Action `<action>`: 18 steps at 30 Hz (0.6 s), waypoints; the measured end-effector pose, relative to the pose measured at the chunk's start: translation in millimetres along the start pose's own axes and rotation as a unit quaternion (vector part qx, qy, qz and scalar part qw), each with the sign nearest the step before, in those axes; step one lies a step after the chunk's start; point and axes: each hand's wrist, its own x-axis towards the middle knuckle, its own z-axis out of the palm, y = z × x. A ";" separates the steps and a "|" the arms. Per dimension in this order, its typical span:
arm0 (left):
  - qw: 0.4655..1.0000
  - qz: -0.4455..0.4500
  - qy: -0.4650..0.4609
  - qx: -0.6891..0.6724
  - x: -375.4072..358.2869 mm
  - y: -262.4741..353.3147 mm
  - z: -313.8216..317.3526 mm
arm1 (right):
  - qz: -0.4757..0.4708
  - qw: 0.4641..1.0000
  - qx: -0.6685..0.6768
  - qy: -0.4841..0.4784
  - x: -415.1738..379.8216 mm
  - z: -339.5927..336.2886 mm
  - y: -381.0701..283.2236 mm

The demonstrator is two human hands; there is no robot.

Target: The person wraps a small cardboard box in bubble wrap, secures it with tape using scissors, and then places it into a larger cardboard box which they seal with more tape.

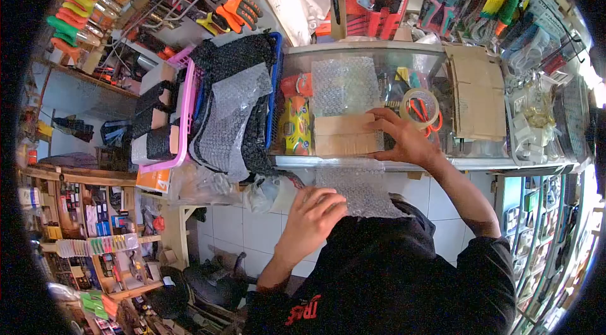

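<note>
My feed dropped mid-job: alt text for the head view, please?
The right hand holds one end of a cardboard box lying on bubble wrap, which drapes over the front edge of a glass counter. The left hand hovers by the wrap's hanging end; a tape roll lies just beyond the right hand.

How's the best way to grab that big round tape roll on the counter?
Probably pinch the far rim of the tape roll from above. It's a ring that seems to lie flat, so its rim looks easy to grasp, and the right hand is over on the near side.
</note>
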 end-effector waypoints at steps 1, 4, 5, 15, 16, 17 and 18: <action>1.000 0.002 0.014 -0.005 6.5 -2.2 -6.3 | -0.003 1.000 0.000 0.001 -0.2 -0.2 0.9; 0.997 0.008 0.063 0.033 34.1 -9.6 -32.3 | 0.006 1.000 0.003 0.007 -1.7 2.0 1.5; 0.996 0.010 0.077 0.046 41.8 -11.7 -39.5 | 0.009 1.000 0.010 0.003 -1.1 0.9 -0.3; 0.999 0.040 -0.018 0.013 34.0 -14.6 -36.2 | -0.035 0.998 -0.002 0.060 -11.3 -3.5 2.2; 0.999 0.045 -0.024 0.008 31.3 -14.0 -33.9 | -0.033 0.998 0.002 0.057 -12.1 -2.7 2.0; 0.998 0.047 -0.030 0.005 28.6 -13.8 -32.4 | -0.028 0.998 0.006 0.053 -12.8 -1.5 2.2; 0.998 0.049 -0.035 0.002 26.2 -14.1 -31.8 | -0.024 0.998 0.011 0.049 -12.8 0.7 2.1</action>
